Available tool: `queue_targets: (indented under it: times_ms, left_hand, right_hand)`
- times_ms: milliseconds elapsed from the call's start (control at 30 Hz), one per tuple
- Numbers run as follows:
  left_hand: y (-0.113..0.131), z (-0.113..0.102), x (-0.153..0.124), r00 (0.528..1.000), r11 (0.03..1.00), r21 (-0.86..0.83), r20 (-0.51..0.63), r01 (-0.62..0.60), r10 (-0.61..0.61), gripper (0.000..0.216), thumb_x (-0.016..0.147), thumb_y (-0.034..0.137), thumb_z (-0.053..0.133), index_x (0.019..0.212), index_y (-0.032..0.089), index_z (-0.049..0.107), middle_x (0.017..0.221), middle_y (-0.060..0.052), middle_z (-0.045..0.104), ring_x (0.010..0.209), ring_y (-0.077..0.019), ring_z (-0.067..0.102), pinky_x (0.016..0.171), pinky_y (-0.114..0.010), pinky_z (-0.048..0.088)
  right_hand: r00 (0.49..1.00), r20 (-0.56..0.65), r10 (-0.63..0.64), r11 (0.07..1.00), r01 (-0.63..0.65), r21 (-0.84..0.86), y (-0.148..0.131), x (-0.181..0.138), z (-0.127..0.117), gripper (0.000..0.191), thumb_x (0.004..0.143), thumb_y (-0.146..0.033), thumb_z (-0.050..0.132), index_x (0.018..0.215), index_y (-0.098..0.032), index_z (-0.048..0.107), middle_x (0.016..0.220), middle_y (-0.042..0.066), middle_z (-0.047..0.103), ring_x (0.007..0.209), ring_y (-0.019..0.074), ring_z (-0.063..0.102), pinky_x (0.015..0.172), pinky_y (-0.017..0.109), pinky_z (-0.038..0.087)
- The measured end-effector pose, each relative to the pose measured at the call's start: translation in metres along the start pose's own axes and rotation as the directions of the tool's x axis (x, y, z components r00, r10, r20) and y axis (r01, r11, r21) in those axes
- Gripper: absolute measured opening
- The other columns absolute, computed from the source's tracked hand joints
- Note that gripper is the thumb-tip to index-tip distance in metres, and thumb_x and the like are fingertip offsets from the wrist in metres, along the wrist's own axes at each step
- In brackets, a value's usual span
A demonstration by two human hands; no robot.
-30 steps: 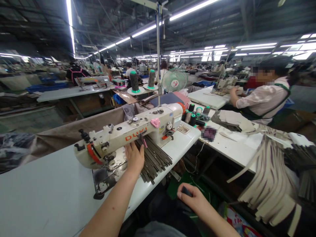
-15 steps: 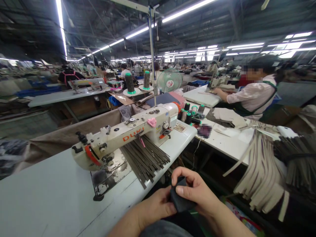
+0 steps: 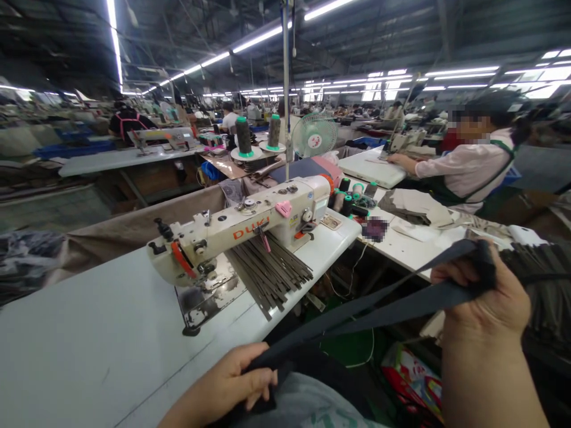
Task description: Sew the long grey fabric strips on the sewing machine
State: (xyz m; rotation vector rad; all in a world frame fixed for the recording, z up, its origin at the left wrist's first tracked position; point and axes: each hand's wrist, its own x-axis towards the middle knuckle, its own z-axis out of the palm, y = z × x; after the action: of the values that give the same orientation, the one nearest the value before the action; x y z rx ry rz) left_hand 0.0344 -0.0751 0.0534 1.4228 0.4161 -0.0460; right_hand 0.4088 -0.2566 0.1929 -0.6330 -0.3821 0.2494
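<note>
A dark fabric strap (image 3: 379, 315) stretches in two long bands between my hands, low over my lap and rising to the right. My left hand (image 3: 241, 377) is closed round its lower end, beside the front edge of the sewing table. Raised at the right, my right hand (image 3: 486, 291) grips the other end, with the strap looped over its fingers. To the left of the strap stands a white sewing machine (image 3: 250, 226) with orange lettering. A bundle of narrow grey-brown strips (image 3: 272, 273) lies under its arm.
The white sewing table (image 3: 89, 333) spreads to the left. Thread cones (image 3: 244, 138) and a green fan (image 3: 314, 135) stand behind the machine. On the right side table are thread spools (image 3: 347, 205) and cut pieces (image 3: 419, 206). A co-worker (image 3: 473, 154) sits at another machine.
My hands were close together over the folded dark fabric; now my right hand has moved up and right, drawing it out into long bands. My left hand has shifted down and left.
</note>
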Motion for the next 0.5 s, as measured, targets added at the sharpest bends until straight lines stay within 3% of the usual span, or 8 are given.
queue_targets:
  times_ms: [167, 267, 333, 400, 467, 500]
  left_hand:
    - [-0.001, -0.019, -0.042, 0.994, 0.995, -0.050, -0.063, -0.087, 0.084, 0.047, 0.085, 0.062, 0.073, 0.085, 0.015, 0.072, 0.056, 0.003, 0.053, 0.050, -0.0087, 0.041, 0.055, -0.023, 0.033]
    - [-0.006, -0.025, -0.062, 0.928, 0.943, -0.147, -0.275, -0.298, 0.250, 0.041, 0.085, 0.058, 0.074, 0.079, 0.018, 0.072, 0.055, 0.000, 0.055, 0.057, -0.0147, 0.052, 0.067, -0.030, 0.049]
    - [-0.004, -0.024, -0.070, 0.801, 0.868, -0.176, -0.502, -0.464, 0.327, 0.038, 0.082, 0.056, 0.079, 0.075, 0.019, 0.070, 0.070, -0.004, 0.066, 0.073, -0.0207, 0.064, 0.084, -0.041, 0.057]
    - [0.004, -0.020, -0.074, 0.606, 0.786, -0.144, -0.723, -0.602, 0.332, 0.041, 0.077, 0.057, 0.083, 0.071, 0.020, 0.065, 0.101, -0.008, 0.074, 0.097, -0.0274, 0.070, 0.099, -0.051, 0.056]
    - [0.016, -0.019, -0.076, 0.434, 0.715, -0.071, -0.834, -0.696, 0.340, 0.051, 0.074, 0.064, 0.081, 0.067, 0.020, 0.057, 0.129, -0.008, 0.070, 0.125, -0.0360, 0.063, 0.110, -0.059, 0.050]
    - [0.022, -0.020, -0.077, 0.400, 0.714, -0.039, -0.849, -0.699, 0.345, 0.054, 0.074, 0.068, 0.080, 0.067, 0.020, 0.055, 0.140, -0.007, 0.065, 0.135, -0.0389, 0.057, 0.113, -0.061, 0.047]
  right_hand:
    - [0.999, -0.040, 0.012, 1.000, -0.013, -0.015, -0.004, 0.001, 0.000, 0.006, 0.078, -0.011, 0.062, 0.080, -0.014, 0.067, 0.060, -0.006, 0.059, 0.037, 0.0031, 0.038, 0.034, 0.015, 0.030]
    - [0.999, 0.038, 0.013, 0.997, -0.010, -0.075, 0.002, -0.004, 0.005, 0.006, 0.078, -0.015, 0.064, 0.079, -0.015, 0.070, 0.054, -0.006, 0.054, 0.038, 0.0035, 0.037, 0.034, 0.014, 0.025]
    - [0.985, 0.142, 0.103, 0.984, -0.080, -0.160, 0.014, -0.014, 0.011, 0.008, 0.075, -0.020, 0.072, 0.082, -0.017, 0.072, 0.051, -0.005, 0.054, 0.039, 0.0052, 0.040, 0.037, 0.015, 0.028]
    - [0.938, 0.251, 0.240, 0.947, -0.169, -0.272, 0.029, -0.030, 0.020, 0.020, 0.070, -0.028, 0.082, 0.086, -0.019, 0.073, 0.050, -0.005, 0.055, 0.038, 0.0068, 0.042, 0.039, 0.018, 0.033]
    - [0.873, 0.329, 0.359, 0.896, -0.225, -0.383, 0.047, -0.048, 0.033, 0.031, 0.064, -0.033, 0.090, 0.086, -0.020, 0.074, 0.056, -0.003, 0.061, 0.037, 0.0079, 0.046, 0.039, 0.020, 0.035]
    - [0.840, 0.356, 0.409, 0.868, -0.238, -0.435, 0.054, -0.056, 0.040, 0.034, 0.060, -0.034, 0.093, 0.085, -0.020, 0.074, 0.060, 0.000, 0.064, 0.037, 0.0094, 0.050, 0.038, 0.021, 0.037]
